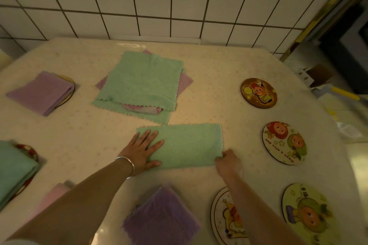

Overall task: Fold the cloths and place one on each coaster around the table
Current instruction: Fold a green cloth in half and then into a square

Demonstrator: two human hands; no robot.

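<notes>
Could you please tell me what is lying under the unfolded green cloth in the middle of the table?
Purple and pink cloths peek out from beneath the green cloth; how many it covers cannot be seen.

A domestic dining corner, likely in a home kitchen, is suggested by a white tiled wall across the upper frame, a table covered in patterned plastic sheeting, and cartoon-printed coasters at right.
</notes>
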